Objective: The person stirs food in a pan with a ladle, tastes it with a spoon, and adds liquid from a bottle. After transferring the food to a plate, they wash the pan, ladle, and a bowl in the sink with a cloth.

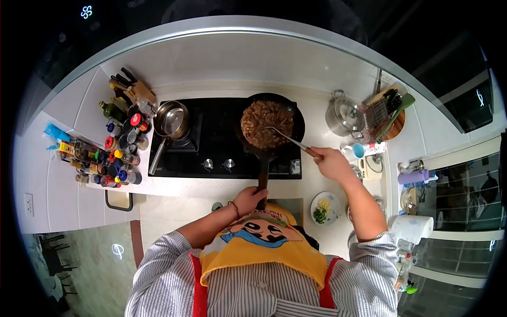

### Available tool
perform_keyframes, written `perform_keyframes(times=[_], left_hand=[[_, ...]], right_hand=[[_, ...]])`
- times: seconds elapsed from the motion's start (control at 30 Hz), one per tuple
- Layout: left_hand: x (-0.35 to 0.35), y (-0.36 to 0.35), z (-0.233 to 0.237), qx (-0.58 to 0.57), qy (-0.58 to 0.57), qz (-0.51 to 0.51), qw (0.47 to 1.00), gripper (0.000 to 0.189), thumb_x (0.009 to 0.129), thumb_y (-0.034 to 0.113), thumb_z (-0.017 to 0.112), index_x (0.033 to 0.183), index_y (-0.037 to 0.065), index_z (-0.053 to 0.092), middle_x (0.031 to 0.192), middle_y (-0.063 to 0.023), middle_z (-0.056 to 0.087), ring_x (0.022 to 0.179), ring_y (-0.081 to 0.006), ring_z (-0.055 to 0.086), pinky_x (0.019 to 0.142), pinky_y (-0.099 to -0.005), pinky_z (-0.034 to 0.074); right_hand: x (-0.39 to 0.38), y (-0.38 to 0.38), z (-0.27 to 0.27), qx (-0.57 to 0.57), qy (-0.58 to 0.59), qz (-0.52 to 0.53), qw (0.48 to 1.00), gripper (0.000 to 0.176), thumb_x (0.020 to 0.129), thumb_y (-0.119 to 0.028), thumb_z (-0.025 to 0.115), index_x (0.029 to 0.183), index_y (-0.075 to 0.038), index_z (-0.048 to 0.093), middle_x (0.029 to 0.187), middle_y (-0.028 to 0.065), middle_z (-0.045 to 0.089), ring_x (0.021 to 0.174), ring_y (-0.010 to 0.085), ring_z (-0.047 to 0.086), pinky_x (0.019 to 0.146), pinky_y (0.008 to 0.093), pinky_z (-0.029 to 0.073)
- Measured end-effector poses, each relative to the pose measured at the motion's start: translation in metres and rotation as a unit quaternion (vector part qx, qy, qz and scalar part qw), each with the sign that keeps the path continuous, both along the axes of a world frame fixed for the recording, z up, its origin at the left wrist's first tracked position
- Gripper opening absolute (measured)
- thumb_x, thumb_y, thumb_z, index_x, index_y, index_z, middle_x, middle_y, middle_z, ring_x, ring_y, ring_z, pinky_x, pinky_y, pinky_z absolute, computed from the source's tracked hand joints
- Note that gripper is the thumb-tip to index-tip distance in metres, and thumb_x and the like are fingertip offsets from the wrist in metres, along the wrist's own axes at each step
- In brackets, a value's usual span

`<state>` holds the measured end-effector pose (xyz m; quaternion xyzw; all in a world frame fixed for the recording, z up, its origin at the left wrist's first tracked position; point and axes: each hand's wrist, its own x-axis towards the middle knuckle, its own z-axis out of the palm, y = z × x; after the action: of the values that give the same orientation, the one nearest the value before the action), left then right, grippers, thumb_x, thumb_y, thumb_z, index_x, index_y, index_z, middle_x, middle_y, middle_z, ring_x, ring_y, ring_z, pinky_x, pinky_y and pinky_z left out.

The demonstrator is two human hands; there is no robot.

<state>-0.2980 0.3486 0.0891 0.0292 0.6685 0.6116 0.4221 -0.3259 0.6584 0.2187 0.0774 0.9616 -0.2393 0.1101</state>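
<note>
A dark wok [299, 117] sits on the right burner of the black stove, with browned, chopped food [262, 120] across its middle. My left hand [250, 201] is closed round the wok's handle [263, 177], close to my apron. In my right hand [331, 161] is the wooden grip of a metal spatula [293, 140]; its far end reaches into the food, so the blade is partly hidden. Below my right forearm, a white plate [333, 216] carries chopped green and pale yellow pieces.
A steel saucepan [171, 120] stands on the left burner, its handle pointing toward me. Several bottles and jars [119, 150] crowd the left counter beside a knife block [142, 91]. At the right are a lidded steel pot [345, 114], a utensil holder [395, 124] and a blue cup [358, 150].
</note>
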Motion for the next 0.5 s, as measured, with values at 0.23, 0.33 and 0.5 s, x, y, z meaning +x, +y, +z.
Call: perform_keyframes(times=[0.23, 0.33, 0.5], left_hand=[[-0.001, 0.004, -0.003, 0.000, -0.009, -0.007, 1.000, 0.043, 0.102, 0.039, 0.060, 0.100, -0.003, 0.068, 0.083, -0.0068, 0.068, 0.071, -0.0145, 0.062, 0.067, -0.0307, 0.051], [0.000, -0.001, 0.006, 0.001, -0.015, -0.002, 1.000, 0.041, 0.102, 0.038, 0.060, 0.098, -0.002, 0.067, 0.083, -0.0064, 0.068, 0.072, -0.0150, 0.062, 0.071, -0.0317, 0.052], [-0.003, -0.001, 0.008, -0.029, 0.001, -0.019, 0.999, 0.041, 0.103, 0.038, 0.060, 0.097, -0.002, 0.067, 0.083, -0.0064, 0.068, 0.073, -0.0150, 0.063, 0.071, -0.0317, 0.052]], right_hand=[[-0.006, -0.022, -0.031, -0.010, 0.061, -0.036, 0.997, 0.039, 0.094, -0.016, 0.061, 0.133, -0.016, 0.067, 0.109, 0.0244, 0.071, 0.100, 0.0417, 0.068, 0.089, 0.0437, 0.055], [0.005, -0.001, -0.020, -0.011, 0.057, -0.009, 0.998, 0.038, 0.094, -0.018, 0.059, 0.131, -0.017, 0.068, 0.108, 0.0238, 0.071, 0.101, 0.0418, 0.067, 0.090, 0.0466, 0.055], [-0.010, -0.002, -0.032, -0.033, 0.081, -0.079, 0.993, 0.040, 0.097, -0.016, 0.060, 0.136, -0.010, 0.064, 0.113, 0.0248, 0.071, 0.105, 0.0383, 0.069, 0.092, 0.0391, 0.053]])
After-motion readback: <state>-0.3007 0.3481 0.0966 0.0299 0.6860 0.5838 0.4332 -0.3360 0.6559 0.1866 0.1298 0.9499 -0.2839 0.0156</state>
